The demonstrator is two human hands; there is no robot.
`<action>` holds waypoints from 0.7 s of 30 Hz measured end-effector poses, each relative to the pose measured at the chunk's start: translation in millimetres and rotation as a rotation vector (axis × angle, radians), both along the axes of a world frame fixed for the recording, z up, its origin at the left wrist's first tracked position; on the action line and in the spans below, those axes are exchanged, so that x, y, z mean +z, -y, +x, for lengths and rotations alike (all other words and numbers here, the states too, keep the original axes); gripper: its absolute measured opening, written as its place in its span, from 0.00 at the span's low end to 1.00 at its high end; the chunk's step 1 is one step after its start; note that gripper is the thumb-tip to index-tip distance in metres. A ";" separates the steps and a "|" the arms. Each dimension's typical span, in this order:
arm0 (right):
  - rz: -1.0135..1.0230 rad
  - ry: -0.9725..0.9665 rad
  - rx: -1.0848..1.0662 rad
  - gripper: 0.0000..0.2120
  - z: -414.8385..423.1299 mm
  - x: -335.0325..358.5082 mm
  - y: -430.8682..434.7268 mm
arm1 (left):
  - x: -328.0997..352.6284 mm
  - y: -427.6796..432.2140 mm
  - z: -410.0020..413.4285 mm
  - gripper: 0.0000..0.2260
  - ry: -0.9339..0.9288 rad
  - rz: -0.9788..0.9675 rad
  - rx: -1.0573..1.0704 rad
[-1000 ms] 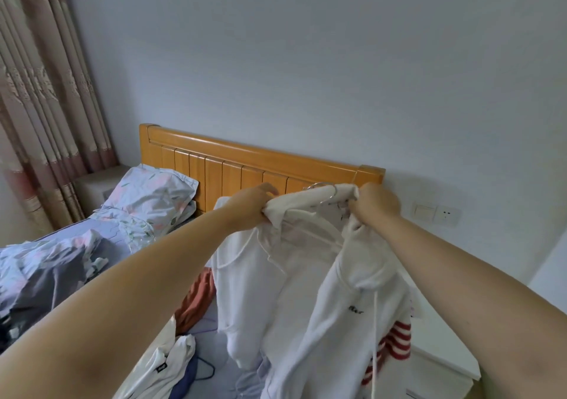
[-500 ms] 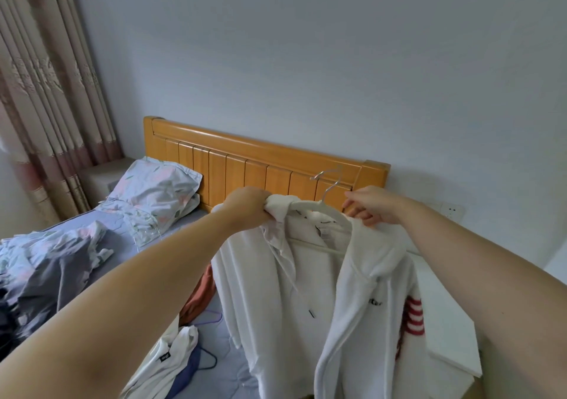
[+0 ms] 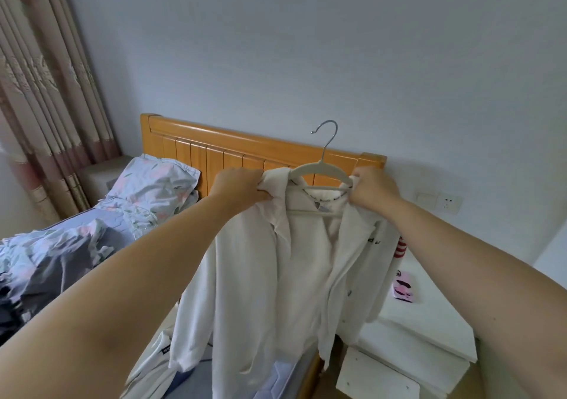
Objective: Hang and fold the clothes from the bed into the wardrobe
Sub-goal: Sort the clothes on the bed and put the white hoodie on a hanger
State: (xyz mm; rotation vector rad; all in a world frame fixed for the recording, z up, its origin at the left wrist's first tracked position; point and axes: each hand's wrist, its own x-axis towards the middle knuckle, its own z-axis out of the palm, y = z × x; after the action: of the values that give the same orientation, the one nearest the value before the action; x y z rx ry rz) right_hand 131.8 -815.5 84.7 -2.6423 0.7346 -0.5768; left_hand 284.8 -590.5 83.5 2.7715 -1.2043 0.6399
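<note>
Bedroom seen from the person's head height, both bare arms reaching fwd. Far left: a pink & beige patterned curtain hangs in folds. Right of it is a bed w/ a rumpled floral duvet at near left & a floral pillow propped against the orange wooden headboard at the far end. Near the bottom, left of centre, a second white garment w/ a small black label lies on the bed.

Centre: the left hand, fingers curled tight, bunches the left shoulder of a white jacket. The jacket is held up in the air over the bed's right edge, in front of the headboard. Its front is open & its body hangs straight down. There is black lettering on the chest at right & red stripes on the sleeve at right. It sits on a white hanger whose metal hook stands up free above the collar, & the crossbar shows inside the open neck. The right hand, fingers curled, grips the jacket's other shoulder at the hanger's right end.

Right of the bed, low & near: a white bench w/ a pink item lying on top, just beside the sleeve; can't tell what it is. Far right, on the pale wall: a light switch & a socket side by side
</note>
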 end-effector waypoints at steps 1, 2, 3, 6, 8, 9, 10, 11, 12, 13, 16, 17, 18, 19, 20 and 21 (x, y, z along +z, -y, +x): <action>-0.010 0.026 -0.016 0.07 -1.4 5.6 -0.4 | -0.2 -3.1 1.8 0.14 0.050 0.013 -0.015; -0.032 0.033 -0.024 0.06 -2.1 10.9 -0.9 | -1.4 -6.5 4.8 0.12 0.078 0.027 -0.019; -0.061 0.028 -0.026 0.04 -2.7 16.4 -2.9 | -3.1 -10.6 8.7 0.11 0.077 0.048 -0.001; -0.131 0.008 -0.026 0.02 -2.4 26.8 -10.4 | -8.4 -19.7 18.2 0.13 -0.054 0.114 0.099; -0.146 0.038 -0.040 0.02 -3.2 28.5 -13.1 | -9.2 -15.3 15.6 0.14 -0.197 0.113 0.086; -0.151 0.069 -0.051 0.02 -4.3 29.1 -12.9 | -9.2 -10.7 12.1 0.13 -0.267 0.077 0.046; -0.152 0.101 -0.058 0.02 -5.3 29.5 -10.8 | -8.9 -5.5 8.3 0.13 -0.326 0.021 0.001; -0.147 0.124 -0.059 0.02 -7.1 30.4 -8.7 | -7.9 -0.9 4.2 0.12 -0.371 -0.038 -0.037; -0.137 0.129 -0.055 0.02 -9.1 31.3 -6.7 | -5.6 2.8 0.6 0.13 -0.398 -0.085 -0.060; -0.129 0.120 -0.050 0.03 -10.9 31.9 -5.3 | -2.7 5.9 -2.6 0.13 -0.400 -0.111 -0.072; -0.126 0.106 -0.032 0.05 -13.9 29.6 2.8 | 5.3 17.3 -10.0 0.12 -0.340 -0.149 -0.044; -0.152 0.121 -0.032 0.04 -14.0 28.1 7.0 | 7.2 23.0 -12.4 0.11 -0.338 -0.199 -0.029; -0.201 0.142 -0.043 0.06 -13.4 24.5 13.5 | 8.5 29.3 -15.3 0.10 -0.349 -0.261 -0.011; -0.251 0.174 -0.070 0.10 -13.2 20.6 19.9 | 9.4 35.9 -18.1 0.10 -0.364 -0.311 0.004; -0.276 0.230 -0.122 0.15 -13.8 16.3 25.4 | 10.0 42.2 -20.6 0.08 -0.382 -0.342 0.017; -0.269 0.309 -0.187 0.20 -16.1 12.1 27.9 | 9.9 47.7 -22.7 0.07 -0.404 -0.362 0.030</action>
State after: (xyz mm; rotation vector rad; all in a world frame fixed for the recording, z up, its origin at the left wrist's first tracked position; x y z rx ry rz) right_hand 115.7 -843.3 96.8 -2.6416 0.8615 -1.1808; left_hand 262.0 -638.3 93.4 2.4550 -0.8663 0.2453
